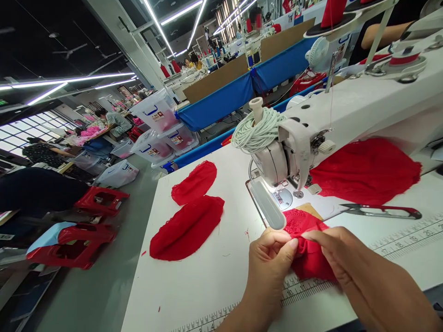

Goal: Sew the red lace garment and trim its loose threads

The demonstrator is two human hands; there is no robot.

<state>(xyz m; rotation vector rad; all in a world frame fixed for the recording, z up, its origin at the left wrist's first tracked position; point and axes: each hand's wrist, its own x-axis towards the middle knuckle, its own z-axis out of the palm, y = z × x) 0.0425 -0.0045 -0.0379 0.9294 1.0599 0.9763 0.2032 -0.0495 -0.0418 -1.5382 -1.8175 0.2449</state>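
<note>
Both hands pinch one red lace piece [308,249] on the white bench [207,276], just in front of the sewing machine [294,147]: left hand [268,265] and right hand [341,263] closed on its top edge. It looks light, limp and snag-prone, best gripped along the edges.

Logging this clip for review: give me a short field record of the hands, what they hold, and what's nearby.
Left hand: pinching red lace piece at its top edge
Right hand: pinching the same piece
Machine: white sewing machine just behind the piece, cord coil on top
Table: two red lace cutouts at left, scissors at right, red fabric pile under machine arm
</note>
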